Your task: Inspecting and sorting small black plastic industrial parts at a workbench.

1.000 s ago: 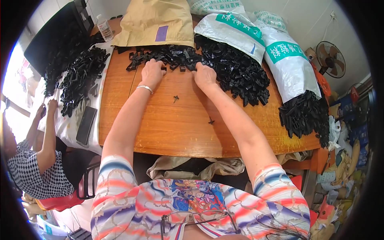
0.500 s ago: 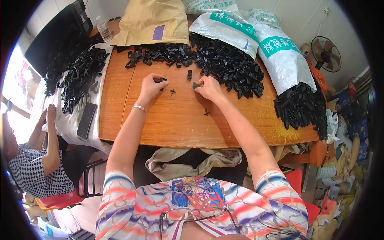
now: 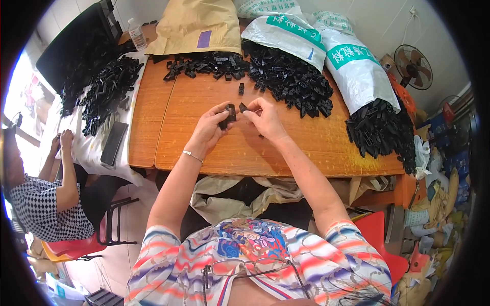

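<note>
The left hand [image 3: 210,127] pinches one black plastic piece [image 3: 228,115], the right hand [image 3: 264,118] pinches a smaller piece [image 3: 243,107], and a big pile of pieces [image 3: 286,76] still waits.

On the wooden counter [image 3: 245,148], a heap of black plastic clips [image 3: 286,76] lies behind both hands, white woven sacks [image 3: 352,66] to its right.

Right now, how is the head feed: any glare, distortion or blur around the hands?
Head view: the fisheye bends the wooden table edge and blacks out the corners; window glare washes out the far left; left hand and right hand are evenly lit and fairly sharp, the small black parts distinguishable.
</note>
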A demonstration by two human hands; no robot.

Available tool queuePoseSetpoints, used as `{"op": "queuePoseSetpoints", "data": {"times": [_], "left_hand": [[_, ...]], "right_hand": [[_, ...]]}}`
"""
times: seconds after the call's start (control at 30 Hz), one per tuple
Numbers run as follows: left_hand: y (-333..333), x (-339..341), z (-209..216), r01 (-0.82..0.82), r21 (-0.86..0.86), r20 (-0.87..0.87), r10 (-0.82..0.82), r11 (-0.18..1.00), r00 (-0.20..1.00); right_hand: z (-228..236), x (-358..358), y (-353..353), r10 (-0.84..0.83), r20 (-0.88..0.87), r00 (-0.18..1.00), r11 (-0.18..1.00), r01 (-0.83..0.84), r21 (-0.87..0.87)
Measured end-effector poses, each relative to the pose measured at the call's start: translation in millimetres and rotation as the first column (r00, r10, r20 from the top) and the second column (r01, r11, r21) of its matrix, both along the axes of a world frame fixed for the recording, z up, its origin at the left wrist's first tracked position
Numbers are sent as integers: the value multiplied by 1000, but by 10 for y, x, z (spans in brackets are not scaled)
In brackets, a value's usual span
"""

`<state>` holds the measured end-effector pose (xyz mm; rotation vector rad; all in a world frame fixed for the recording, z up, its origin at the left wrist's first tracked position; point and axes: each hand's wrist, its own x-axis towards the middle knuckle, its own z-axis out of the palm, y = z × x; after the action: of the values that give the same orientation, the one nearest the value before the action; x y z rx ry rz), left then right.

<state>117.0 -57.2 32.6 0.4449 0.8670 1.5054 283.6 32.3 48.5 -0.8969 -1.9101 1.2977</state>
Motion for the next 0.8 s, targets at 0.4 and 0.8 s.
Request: {"op": "queuePoseSetpoints", "data": {"times": [0.4, 0.8], "left_hand": [[-137, 9, -42, 42, 70, 111, -50, 997, 993], [-156, -35, -28, 122, 73, 68, -127, 990, 990]], "right_hand": [[274, 76, -261, 101, 29, 995, 853, -101, 512], [503, 103, -254, 286, 117, 951, 676, -287, 679]]}}
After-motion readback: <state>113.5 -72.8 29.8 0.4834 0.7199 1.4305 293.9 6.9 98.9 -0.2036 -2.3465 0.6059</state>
